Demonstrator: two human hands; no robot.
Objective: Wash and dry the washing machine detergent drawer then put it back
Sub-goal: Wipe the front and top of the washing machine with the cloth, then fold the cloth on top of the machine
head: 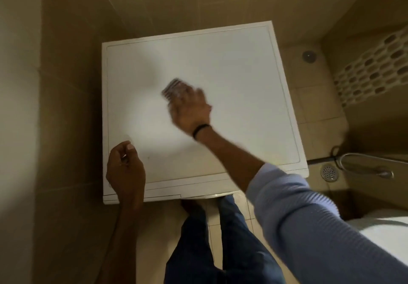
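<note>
Detergent drawer [162, 192]: front strip only, apparently seated in its slot at the washing machine's [231, 74] near-left front edge, so the task looks close to done. Left hand [125, 169]: fingers curled over that corner, seemingly bracing; whether it holds anything cannot be told. Right hand [191, 109]: black wristband [199, 130], grips a blurred ribbed item [171, 87] at mid-lid, probably wiping the lid or setting the item down. Beyond the right edge: floor drain [328, 172], white perforated basket [373, 67].

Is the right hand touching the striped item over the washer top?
Touching. The head view shows the right hand with its fingers closed over one end of the blurred striped item.
</note>
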